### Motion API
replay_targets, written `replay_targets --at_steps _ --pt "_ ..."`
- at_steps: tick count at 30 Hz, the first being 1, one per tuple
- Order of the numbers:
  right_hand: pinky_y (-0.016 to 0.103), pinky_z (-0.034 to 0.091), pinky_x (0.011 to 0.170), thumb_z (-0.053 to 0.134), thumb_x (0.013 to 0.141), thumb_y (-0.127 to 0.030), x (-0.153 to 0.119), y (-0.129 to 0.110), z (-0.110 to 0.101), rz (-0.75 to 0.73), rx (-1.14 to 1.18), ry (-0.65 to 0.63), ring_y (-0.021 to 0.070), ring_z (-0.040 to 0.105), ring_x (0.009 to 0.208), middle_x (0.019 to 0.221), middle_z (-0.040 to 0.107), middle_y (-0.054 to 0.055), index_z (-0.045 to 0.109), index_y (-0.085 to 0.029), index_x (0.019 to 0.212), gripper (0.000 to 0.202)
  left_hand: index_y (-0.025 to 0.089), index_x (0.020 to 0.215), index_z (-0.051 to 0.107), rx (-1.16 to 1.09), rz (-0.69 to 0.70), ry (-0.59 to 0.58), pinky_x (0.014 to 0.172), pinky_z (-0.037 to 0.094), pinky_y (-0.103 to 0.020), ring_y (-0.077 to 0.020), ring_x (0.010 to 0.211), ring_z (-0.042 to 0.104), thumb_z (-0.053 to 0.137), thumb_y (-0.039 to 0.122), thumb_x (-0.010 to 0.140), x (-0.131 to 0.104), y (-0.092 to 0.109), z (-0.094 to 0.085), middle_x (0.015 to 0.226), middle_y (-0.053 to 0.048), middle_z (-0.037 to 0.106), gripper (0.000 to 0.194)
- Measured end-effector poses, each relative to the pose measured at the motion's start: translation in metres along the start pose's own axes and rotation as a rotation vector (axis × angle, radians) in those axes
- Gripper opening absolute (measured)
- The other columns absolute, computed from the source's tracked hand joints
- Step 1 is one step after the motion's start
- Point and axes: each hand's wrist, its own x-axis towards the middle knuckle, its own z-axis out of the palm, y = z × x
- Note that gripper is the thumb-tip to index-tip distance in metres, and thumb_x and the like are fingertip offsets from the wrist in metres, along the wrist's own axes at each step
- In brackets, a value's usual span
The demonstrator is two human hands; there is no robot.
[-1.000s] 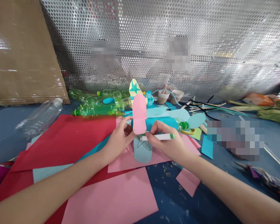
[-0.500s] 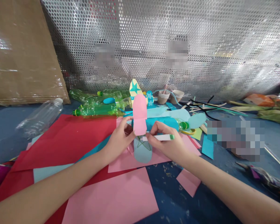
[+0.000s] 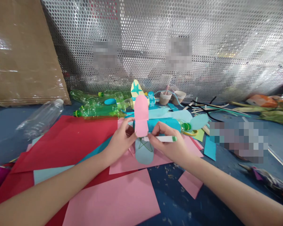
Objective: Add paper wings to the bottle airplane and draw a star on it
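A blue-wrapped bottle (image 3: 165,125) with a green cap lies crosswise in the middle. Over its left end stands a pink paper strip (image 3: 141,108) with rounded ends, folded across its middle. My left hand (image 3: 122,136) pinches the strip's lower left edge between thumb and fingers. My right hand (image 3: 166,138) is closed round a white marker (image 3: 163,138) with a green end; its other end points left, just below the strip. Under the strip hangs a light blue rounded paper (image 3: 144,153) with a green star outline.
Red sheets (image 3: 85,138) and a pink sheet (image 3: 115,201) lie at left and front. Green bottles (image 3: 96,111) and two small pots (image 3: 165,98) stand or lie behind. A clear bottle (image 3: 43,116) is at left, cardboard (image 3: 25,53) behind it. Scissors (image 3: 261,175) lie at right.
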Motion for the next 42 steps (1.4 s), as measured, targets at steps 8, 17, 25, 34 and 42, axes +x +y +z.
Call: replay_targets --at_steps 8,17,25,34,42 --pt "0.023 0.033 0.049 0.058 0.078 -0.028 -0.0010 0.0035 0.0001 -0.010 0.001 0.011 0.0116 0.043 0.052 0.058 0.049 -0.005 0.042 -0.023 0.064 0.021 0.022 0.121 0.045 0.005 0.001 0.006 0.068 0.044 -0.033 -0.0196 0.077 0.060 0.059 0.035 0.082 0.0005 0.0003 0.0000 0.079 0.000 0.061 0.044" --pt "0.023 0.035 0.050 0.058 0.078 -0.027 -0.0013 0.0023 -0.0003 -0.018 0.015 0.005 0.0116 0.043 0.053 0.059 0.050 -0.005 0.042 -0.023 0.064 0.022 0.022 0.121 0.045 0.003 0.002 -0.001 0.068 0.044 -0.032 -0.0192 0.075 0.058 0.059 0.038 0.082 -0.0001 0.0002 -0.0002 0.075 0.002 0.058 0.044" --pt "0.023 0.034 0.050 0.059 0.078 -0.026 -0.0013 0.0028 0.0006 -0.015 0.019 0.001 0.0115 0.043 0.053 0.059 0.051 -0.005 0.043 -0.023 0.065 0.021 0.023 0.120 0.046 -0.006 0.004 0.005 0.069 0.046 -0.034 -0.0211 0.080 0.060 0.060 0.037 0.082 0.0006 -0.0001 0.0004 0.073 0.002 0.057 0.042" --pt "0.024 0.033 0.050 0.058 0.078 -0.025 -0.0011 0.0019 -0.0008 -0.017 -0.015 0.032 0.0115 0.043 0.053 0.058 0.048 -0.005 0.042 -0.023 0.064 0.021 0.021 0.122 0.045 0.003 -0.010 0.004 0.065 0.044 -0.032 -0.0188 0.072 0.058 0.059 0.039 0.082 0.0001 0.0012 0.0003 0.077 0.000 0.059 0.045" --pt "0.023 0.033 0.050 0.058 0.078 -0.025 -0.0006 0.0023 -0.0005 -0.014 -0.016 0.034 0.0113 0.042 0.052 0.058 0.048 -0.005 0.041 -0.023 0.064 0.022 0.020 0.122 0.045 -0.003 -0.012 0.004 0.063 0.042 -0.032 -0.0184 0.069 0.056 0.059 0.039 0.081 0.0009 0.0014 0.0009 0.079 -0.001 0.060 0.047"
